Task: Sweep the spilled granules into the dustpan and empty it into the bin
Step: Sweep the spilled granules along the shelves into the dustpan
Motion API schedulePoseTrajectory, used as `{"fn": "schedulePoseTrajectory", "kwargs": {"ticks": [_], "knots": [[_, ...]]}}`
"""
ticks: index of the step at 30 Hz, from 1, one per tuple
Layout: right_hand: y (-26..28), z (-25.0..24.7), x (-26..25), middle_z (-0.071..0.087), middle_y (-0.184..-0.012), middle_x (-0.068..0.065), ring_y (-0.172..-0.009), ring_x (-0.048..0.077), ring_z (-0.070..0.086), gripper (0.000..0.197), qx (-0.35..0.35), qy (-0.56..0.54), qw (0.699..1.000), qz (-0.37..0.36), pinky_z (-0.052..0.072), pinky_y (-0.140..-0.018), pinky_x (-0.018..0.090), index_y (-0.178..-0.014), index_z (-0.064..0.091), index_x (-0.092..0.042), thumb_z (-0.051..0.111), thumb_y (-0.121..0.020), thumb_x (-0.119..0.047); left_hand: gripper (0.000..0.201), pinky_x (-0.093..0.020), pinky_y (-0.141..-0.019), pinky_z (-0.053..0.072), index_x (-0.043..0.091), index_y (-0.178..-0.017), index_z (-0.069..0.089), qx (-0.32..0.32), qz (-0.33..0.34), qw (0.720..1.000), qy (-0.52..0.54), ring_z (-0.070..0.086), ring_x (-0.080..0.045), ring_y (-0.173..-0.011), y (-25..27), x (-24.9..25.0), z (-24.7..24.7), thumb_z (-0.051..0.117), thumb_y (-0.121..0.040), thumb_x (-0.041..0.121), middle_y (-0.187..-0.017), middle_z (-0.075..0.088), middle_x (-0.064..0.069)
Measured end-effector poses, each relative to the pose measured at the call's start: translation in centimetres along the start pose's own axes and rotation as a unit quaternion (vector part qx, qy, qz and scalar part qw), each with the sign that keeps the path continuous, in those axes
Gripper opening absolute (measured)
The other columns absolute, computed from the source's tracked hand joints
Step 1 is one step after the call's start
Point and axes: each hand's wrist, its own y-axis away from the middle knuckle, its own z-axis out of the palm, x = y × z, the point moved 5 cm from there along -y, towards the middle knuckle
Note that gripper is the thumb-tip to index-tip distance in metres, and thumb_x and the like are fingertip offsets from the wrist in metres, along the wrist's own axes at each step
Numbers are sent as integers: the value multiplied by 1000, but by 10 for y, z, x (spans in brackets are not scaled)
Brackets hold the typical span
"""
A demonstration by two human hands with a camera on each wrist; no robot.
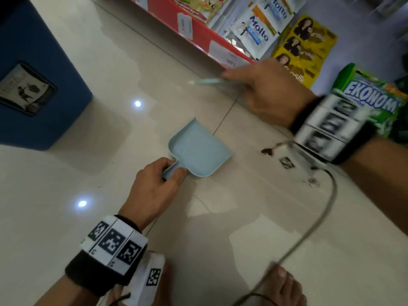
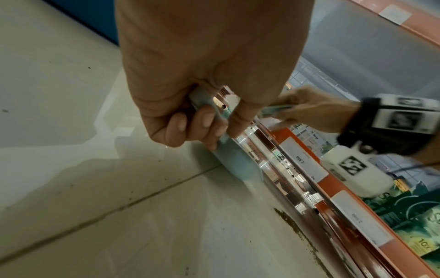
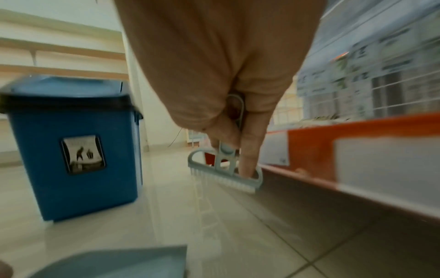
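Note:
A pale blue dustpan [image 1: 199, 150] lies flat on the tiled floor, and my left hand [image 1: 157, 181] grips its short handle [image 2: 204, 105]. My right hand [image 1: 262, 89] holds a small pale blue brush [image 3: 226, 169] in the air near the shelf base, away from the pan; its white bristles point down. Brown granules [image 1: 268, 151] lie in a small heap to the right of the dustpan, with more along the shelf foot [image 2: 295, 231]. The blue bin [image 1: 33, 74] with a closed lid [image 3: 62, 90] stands at the far left.
A red-edged shop shelf [image 1: 198, 29] with sachets and packets runs along the far side. A green box [image 1: 371, 93] sits at the right. A grey cable [image 1: 309, 235] crosses the floor, and a bare foot [image 1: 284, 283] rests near the bottom edge.

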Motion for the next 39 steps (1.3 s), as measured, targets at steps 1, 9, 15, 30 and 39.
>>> {"fn": "schedulePoseTrajectory", "kwargs": {"ticks": [1,9,15,30,39], "knots": [[-15,5,-9,67,-113,16,-101,31,63,49,6,-3,1000,-18,53,-88,40,-129,62,-18,48,-89,6,37,-10,-47,36,4,-84,61,1,3,1000,-5,43,-1,-48,-1,1,0,57,-93,40,-61,50,3],[-1,50,15,59,-132,18,-117,35,59,44,-93,92,991,10,48,-101,45,-134,56,-11,41,-94,2,36,-23,-50,32,6,-86,62,-4,-26,999,-26,44,-10,-54,4,2,2,56,-94,40,-65,54,0],[119,32,68,65,-129,9,-107,31,63,58,-163,46,984,60,47,-85,33,-128,64,-18,50,-78,8,34,-15,-47,34,8,-79,58,-25,-6,999,-19,43,-6,-52,10,14,6,57,-94,38,-62,51,4],[74,57,34,49,-147,4,-137,23,45,58,-128,68,982,-124,36,-113,37,-138,56,-19,48,-86,7,34,-31,-54,33,1,-82,62,-20,-3,996,-88,45,-19,-58,44,18,-1,56,-97,31,-74,61,-21],[171,28,96,64,-128,13,-125,35,57,68,-96,38,991,-81,50,-98,55,-118,70,-3,53,-60,28,30,-30,-53,34,3,-84,63,-47,6,995,-90,47,-19,-57,41,23,9,57,-96,30,-69,60,-15]]}}
